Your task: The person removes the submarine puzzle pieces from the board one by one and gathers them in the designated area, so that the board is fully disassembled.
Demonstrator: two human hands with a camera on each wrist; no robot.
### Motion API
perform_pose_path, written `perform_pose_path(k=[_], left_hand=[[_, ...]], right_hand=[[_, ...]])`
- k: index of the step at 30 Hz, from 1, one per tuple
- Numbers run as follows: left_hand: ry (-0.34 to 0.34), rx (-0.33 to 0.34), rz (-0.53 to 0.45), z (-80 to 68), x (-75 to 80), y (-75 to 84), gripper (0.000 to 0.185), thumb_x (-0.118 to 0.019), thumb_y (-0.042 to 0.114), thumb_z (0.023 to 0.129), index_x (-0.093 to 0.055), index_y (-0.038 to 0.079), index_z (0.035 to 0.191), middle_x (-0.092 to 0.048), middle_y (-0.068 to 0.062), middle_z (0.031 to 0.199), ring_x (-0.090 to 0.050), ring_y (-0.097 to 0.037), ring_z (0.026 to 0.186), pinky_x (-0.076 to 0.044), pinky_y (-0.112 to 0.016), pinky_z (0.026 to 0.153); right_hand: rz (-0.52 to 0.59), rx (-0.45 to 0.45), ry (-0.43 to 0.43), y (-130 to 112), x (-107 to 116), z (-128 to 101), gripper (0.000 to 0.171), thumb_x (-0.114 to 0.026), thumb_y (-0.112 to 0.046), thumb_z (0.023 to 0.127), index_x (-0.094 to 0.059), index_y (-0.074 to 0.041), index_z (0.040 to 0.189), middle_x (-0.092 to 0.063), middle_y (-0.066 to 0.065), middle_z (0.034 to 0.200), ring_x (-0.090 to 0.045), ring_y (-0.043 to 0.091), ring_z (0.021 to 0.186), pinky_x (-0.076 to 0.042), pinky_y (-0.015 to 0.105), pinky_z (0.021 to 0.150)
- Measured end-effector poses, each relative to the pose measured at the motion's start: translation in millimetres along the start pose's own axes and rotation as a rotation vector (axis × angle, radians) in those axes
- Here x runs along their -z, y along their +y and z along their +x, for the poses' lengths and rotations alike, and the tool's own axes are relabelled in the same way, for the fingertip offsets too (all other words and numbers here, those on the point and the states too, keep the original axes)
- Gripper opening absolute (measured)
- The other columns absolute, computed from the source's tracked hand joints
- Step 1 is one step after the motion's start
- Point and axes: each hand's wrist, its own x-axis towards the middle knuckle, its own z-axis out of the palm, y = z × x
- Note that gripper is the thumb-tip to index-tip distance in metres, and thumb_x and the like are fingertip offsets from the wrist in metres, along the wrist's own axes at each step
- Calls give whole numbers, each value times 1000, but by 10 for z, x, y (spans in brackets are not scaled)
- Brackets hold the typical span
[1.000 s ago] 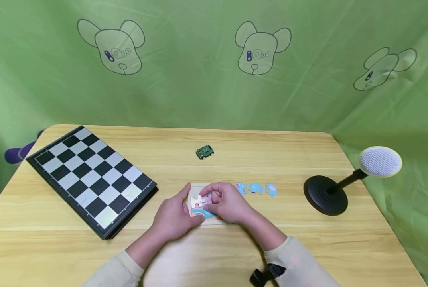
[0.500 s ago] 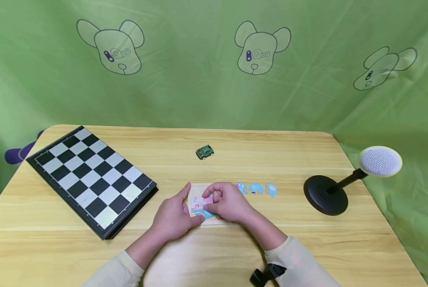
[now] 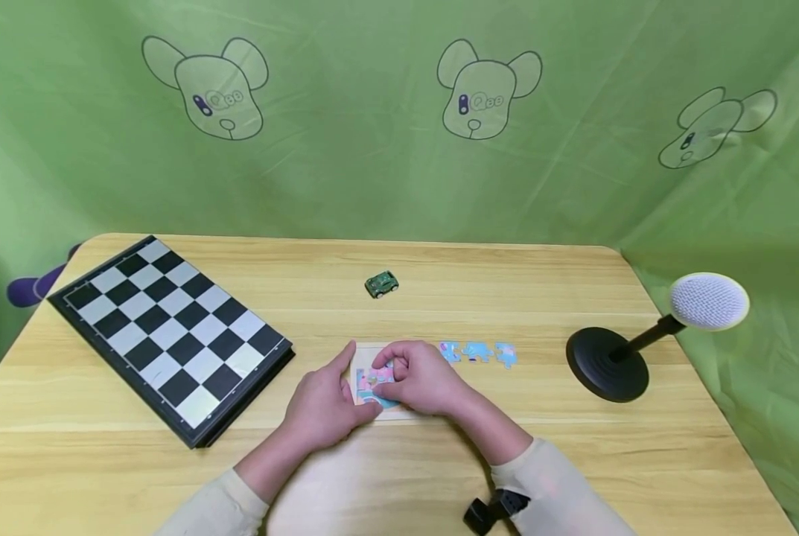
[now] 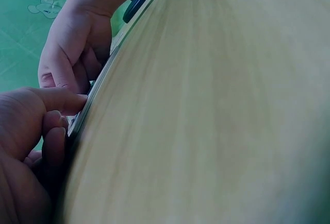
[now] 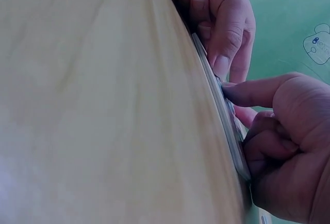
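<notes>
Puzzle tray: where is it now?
Head view: the puzzle tray lies below centre, partly under the left hand and right hand, left of three loose pieces.

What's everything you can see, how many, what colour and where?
Wooden tabletop: one, pale brown, centre
Printed cloth curtain: one, green, behind tabletop
Flat checkered board: one, black and white, left
Small toy car: one, dark green, far middle
Rectangular puzzle tray: one, off-white, near middle
Pink-and-blue jigsaw pieces: partly hidden, can't count, in tray
Loose blue jigsaw pieces: three showing, right of tray
Round-headed stand: one, white and black, right
Purple rounded object: one, far left
Strapped device: one, black, near bottom edge
Sleeves: two, off-white, bottom
Left hand: one, holding tray
Right hand: one, on tray's pieces
</notes>
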Motion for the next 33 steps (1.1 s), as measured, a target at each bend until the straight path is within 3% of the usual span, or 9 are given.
perform_pose_path(k=[13, 33], left_hand=[[2, -17, 1, -3, -3, -12, 100, -87, 30, 73, -35, 1, 154, -53, 4, 59, -51, -13, 49, -37, -30, 44], [-9, 4, 5, 4, -2, 8, 104, -87, 32, 72, -32, 2, 155, -54, 3, 59, -51, -14, 48, -38, -31, 43]], right_hand=[[-25, 11, -37, -20, 21, 20, 25, -83, -11, 82, -66, -12, 101, -42, -2, 54, -40, 10, 46, -39, 27, 52], [18, 75, 95, -27, 82, -177, 26, -85, -9, 80, -69, -11, 101, -33, -6, 55, -32, 8, 50, -48, 30, 68]])
